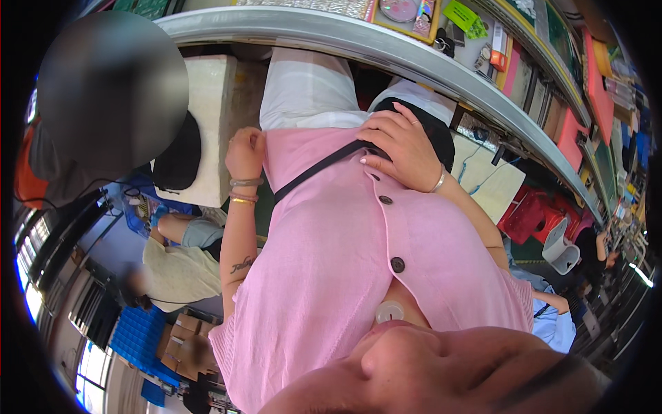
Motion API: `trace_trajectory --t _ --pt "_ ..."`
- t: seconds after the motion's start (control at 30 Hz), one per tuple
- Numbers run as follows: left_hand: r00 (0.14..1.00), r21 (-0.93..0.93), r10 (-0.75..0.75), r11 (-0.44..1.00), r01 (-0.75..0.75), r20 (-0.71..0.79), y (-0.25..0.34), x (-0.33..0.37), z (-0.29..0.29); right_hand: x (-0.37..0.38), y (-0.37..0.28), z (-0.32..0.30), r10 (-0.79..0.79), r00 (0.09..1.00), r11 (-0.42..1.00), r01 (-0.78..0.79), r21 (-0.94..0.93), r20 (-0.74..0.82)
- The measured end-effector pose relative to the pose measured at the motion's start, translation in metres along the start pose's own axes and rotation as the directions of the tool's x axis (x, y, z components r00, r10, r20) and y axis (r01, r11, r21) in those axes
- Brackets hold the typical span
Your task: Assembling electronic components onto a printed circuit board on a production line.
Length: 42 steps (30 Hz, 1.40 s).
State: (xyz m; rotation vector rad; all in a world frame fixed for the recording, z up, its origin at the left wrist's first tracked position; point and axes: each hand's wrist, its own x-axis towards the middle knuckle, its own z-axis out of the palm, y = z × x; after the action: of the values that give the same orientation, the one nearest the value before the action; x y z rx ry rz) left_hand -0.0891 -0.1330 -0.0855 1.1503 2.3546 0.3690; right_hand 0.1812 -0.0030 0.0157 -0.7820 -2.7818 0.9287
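Note:
My left hand (245, 153) is at the left side of my waist, its fingers curled in against the hem corner of my pink buttoned top (324, 207). Whether cloth is pinched between them is hidden. Across my lower belly lies my right hand (398, 143), fingers extended and thumb apart, resting on the top and over a black strap (321, 169) that runs slantwise over my front. Beneath the hem show my white trousers (307, 86). Near the right hand, a black item (436, 138) lies over my thigh.
A silver-edged workbench (386, 55) curves past my knees, with a yellow-framed tray (407, 17), green tags (465, 17) and boxes on it. A pale block (207, 103) with a black cap (178, 155) stands at left. Red stools (534, 217) are at right. Other people sit nearby.

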Motion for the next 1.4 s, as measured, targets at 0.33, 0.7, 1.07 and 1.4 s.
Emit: trace_trajectory --t 0.33,0.7,1.07,1.4 --pt "0.802 -0.466 0.499 0.824 -0.321 0.329 0.102 0.004 -0.022 -0.092 0.014 0.005 0.529 0.751 0.830 -0.556 0.055 -0.394" --pt "0.643 0.010 0.697 0.675 -0.737 0.317 0.155 0.051 0.032 -0.096 0.029 0.036 0.588 0.639 0.757 -0.651 0.059 -0.496" --pt "0.062 -0.212 0.946 0.135 -0.968 0.319 0.195 0.025 0.007 -0.165 0.035 0.075 0.871 0.279 0.322 -0.946 0.040 -0.403" --pt "-0.112 -0.342 0.955 -0.012 -0.939 0.274 0.192 0.021 -0.022 -0.229 -0.072 0.008 0.564 0.655 0.662 -0.722 -0.198 -0.502"
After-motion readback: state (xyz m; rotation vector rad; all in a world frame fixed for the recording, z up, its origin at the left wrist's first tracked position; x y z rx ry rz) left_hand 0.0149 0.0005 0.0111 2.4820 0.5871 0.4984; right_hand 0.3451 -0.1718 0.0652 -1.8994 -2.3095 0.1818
